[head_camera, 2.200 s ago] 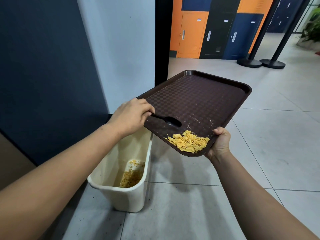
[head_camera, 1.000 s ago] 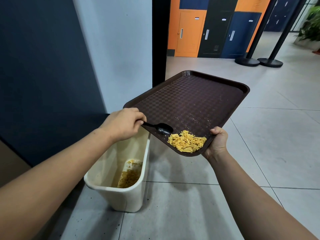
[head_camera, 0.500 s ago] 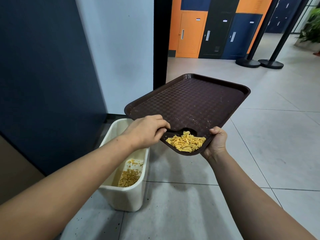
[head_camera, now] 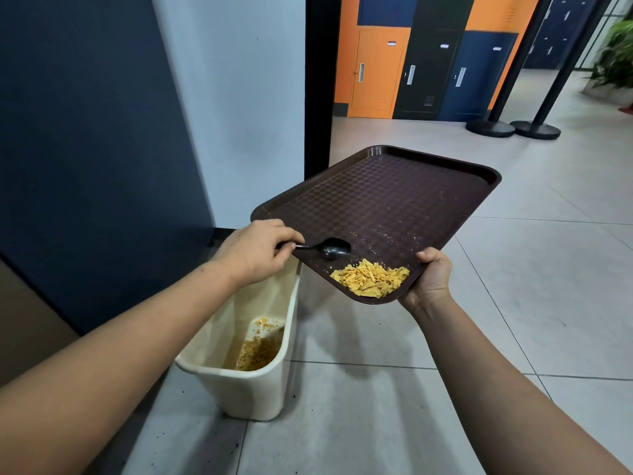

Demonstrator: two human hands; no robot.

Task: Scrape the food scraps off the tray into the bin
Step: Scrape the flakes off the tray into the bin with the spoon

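A dark brown tray (head_camera: 387, 200) is held tilted toward me above the floor. My right hand (head_camera: 432, 274) grips its near right corner. A pile of yellow food scraps (head_camera: 371, 278) lies in the tray's near corner, just left of that hand. My left hand (head_camera: 255, 250) pinches the handle of a black spoon (head_camera: 330, 248), whose bowl rests on the tray a little above and left of the scraps. A cream bin (head_camera: 255, 382) stands on the floor below my left hand, with yellow scraps at its bottom.
A dark blue wall and a white wall (head_camera: 233, 97) stand close behind the bin. Grey floor tiles (head_camera: 513, 320) spread to the right. Orange, black and blue lockers (head_camera: 424, 70) and two black post bases (head_camera: 512, 127) are far back.
My left hand has pulled back to the left from over the scraps, so the spoon's bowl shows again on the tray. The tray and the scrap pile have barely moved.
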